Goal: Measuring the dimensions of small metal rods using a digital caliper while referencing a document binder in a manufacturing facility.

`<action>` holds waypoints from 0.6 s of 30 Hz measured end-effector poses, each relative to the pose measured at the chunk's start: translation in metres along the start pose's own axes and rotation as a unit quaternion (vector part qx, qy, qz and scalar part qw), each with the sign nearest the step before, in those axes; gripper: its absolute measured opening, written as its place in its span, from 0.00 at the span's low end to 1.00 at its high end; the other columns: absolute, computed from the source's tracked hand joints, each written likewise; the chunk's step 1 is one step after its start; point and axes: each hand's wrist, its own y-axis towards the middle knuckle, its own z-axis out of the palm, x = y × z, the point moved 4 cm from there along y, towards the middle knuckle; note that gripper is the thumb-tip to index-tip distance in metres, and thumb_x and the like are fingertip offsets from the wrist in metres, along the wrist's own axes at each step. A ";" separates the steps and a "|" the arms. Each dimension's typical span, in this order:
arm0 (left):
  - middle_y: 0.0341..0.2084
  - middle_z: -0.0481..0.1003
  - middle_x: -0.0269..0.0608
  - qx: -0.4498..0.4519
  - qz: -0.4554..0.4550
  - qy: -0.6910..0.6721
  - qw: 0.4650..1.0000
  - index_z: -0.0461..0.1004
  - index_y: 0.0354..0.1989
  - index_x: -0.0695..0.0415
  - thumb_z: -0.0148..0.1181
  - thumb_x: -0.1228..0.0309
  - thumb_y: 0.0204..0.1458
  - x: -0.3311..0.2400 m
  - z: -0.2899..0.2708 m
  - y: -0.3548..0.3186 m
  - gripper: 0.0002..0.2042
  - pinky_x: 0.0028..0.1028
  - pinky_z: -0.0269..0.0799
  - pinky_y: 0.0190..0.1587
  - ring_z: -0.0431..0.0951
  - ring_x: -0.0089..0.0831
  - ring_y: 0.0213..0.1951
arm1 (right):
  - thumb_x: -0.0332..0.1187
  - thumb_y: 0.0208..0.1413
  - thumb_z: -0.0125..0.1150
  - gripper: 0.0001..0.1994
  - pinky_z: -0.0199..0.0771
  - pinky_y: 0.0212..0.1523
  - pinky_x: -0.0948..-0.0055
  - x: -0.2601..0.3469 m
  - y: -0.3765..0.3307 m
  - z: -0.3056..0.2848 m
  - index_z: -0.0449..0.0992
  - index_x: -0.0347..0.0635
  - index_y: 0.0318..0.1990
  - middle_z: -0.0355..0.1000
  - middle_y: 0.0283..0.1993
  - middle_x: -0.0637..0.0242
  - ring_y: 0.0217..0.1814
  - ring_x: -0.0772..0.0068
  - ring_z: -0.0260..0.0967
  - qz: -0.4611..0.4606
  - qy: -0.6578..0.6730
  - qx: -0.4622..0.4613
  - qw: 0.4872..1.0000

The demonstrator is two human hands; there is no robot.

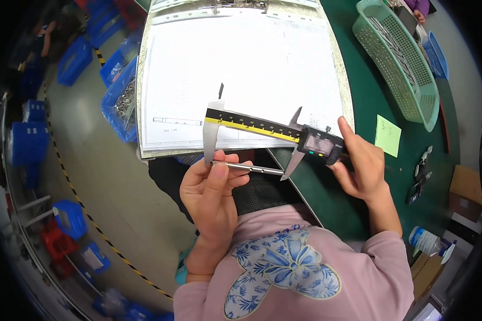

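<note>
Bright, even overhead light. White drawing sheet nearly blown out, its lines faint. Shadows soft and short. Centre sharp; strong fisheye bending toward rim, black vignette at corners, edges slightly smeared.

L hand fingers pinched; R hand gripping, both raised.

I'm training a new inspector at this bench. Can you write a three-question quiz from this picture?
1. True or false: the metal rod lies between the caliper's lower jaws.
2. Which hand holds the digital caliper by its display end? A) left hand B) right hand C) neither
3. Fill in: the green basket of metal rods stands on the person's ____ side.

Key:
1. True; the left hand holds the rod there.
2. B; the right hand grips it, thumb at the display.
3. Right.
</note>
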 end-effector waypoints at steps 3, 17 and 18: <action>0.32 0.71 0.50 0.014 0.004 0.003 1.000 0.66 0.40 0.68 0.48 0.76 0.50 0.000 -0.001 0.000 0.10 0.22 0.75 0.31 0.76 0.38 0.32 | 0.31 0.38 0.60 0.30 0.57 0.16 0.74 0.000 0.000 -0.002 0.61 0.28 0.51 0.58 0.16 0.65 0.14 0.70 0.57 -0.001 -0.006 0.001 1.000; 0.38 0.69 0.51 0.078 -0.004 0.009 0.997 0.61 0.45 0.68 0.47 0.76 0.49 0.004 -0.003 0.000 0.15 0.28 0.75 0.36 0.74 0.40 0.38 | 0.35 0.38 0.60 0.20 0.61 0.17 0.75 0.000 -0.002 -0.003 0.68 0.34 0.40 0.64 0.18 0.64 0.16 0.69 0.62 0.019 -0.002 -0.007 1.000; 0.38 0.69 0.51 0.077 -0.005 0.007 0.997 0.61 0.46 0.68 0.48 0.75 0.49 0.005 -0.003 0.000 0.16 0.28 0.74 0.37 0.73 0.40 0.39 | 0.35 0.38 0.60 0.20 0.61 0.17 0.75 0.001 -0.003 -0.003 0.68 0.34 0.41 0.64 0.18 0.65 0.16 0.70 0.62 0.010 -0.005 -0.009 1.000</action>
